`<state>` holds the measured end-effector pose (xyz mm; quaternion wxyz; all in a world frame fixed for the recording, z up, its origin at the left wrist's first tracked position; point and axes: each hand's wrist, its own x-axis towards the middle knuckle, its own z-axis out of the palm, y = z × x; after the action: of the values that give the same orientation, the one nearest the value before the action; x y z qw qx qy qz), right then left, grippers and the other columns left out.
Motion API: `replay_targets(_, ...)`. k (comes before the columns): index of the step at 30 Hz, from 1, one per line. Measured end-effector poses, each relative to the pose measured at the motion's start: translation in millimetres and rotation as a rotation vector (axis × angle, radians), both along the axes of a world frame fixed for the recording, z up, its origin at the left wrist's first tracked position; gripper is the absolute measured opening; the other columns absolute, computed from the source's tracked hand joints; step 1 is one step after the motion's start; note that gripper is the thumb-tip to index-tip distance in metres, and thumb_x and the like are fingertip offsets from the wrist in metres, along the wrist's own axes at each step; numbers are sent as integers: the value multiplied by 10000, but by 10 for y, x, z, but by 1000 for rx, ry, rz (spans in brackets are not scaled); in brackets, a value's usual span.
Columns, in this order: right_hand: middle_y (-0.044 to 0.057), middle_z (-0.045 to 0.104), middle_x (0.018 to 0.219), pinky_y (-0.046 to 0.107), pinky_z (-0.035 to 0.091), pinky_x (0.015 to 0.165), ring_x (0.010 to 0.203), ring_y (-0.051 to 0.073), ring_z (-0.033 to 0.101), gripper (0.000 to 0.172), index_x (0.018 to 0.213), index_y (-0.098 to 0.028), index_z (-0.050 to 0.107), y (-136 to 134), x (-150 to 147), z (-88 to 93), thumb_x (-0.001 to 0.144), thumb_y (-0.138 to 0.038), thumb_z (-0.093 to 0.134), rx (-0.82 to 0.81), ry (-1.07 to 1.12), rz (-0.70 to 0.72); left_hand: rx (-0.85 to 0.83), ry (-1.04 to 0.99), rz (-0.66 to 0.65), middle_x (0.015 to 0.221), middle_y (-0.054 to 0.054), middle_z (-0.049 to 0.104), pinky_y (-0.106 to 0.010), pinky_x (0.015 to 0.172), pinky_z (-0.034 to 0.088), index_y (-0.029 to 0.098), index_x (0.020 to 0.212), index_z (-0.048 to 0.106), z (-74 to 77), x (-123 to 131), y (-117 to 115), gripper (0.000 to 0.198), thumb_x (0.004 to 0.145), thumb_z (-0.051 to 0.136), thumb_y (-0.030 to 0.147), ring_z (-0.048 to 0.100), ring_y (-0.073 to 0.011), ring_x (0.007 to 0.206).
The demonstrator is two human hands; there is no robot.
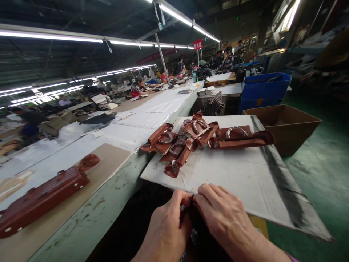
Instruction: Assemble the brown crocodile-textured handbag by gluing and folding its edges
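My left hand (169,222) and my right hand (223,214) are close together at the bottom of the view, in front of the near edge of a white-covered board (231,174). Their fingers are closed and pinch at a small dark piece (192,203), mostly hidden between them. Below it shows a bit of black-and-white checked material (193,236); whether the two are joined I cannot tell. Beyond my hands lies a heap of brown, crocodile-textured handbag pieces (177,145) with wrapped handles. One more such bag piece (240,138) lies to its right.
On the long worktable (152,103) at the left rests a red-brown leather bag body (49,200). A cardboard box (286,131) and a blue bin (264,91) stand beyond the board at right. People (140,87) sit farther along the table under strip lights.
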<state>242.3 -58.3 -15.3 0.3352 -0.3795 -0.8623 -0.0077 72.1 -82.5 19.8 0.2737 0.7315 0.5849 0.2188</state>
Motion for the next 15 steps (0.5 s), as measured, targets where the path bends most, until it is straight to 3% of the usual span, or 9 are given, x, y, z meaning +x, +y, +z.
replay_targets(5,38,529,742,339,303,573,661,199,425,179,724,-166,564,20,-44,77,738,-42,691,79,-61,-7,-3,12,5,893,-17,702,-239,679,526,235,947,521,15,23,1,263,789,459,35,704,-200,823)
replay_targets(15,42,519,734,336,287,580,671,201,425,178,700,-166,557,153,-72,-70,800,-21,578,45,-8,33,20,13,30,786,-1,674,-226,646,523,239,849,470,37,21,21,145,803,495,105,696,-182,729)
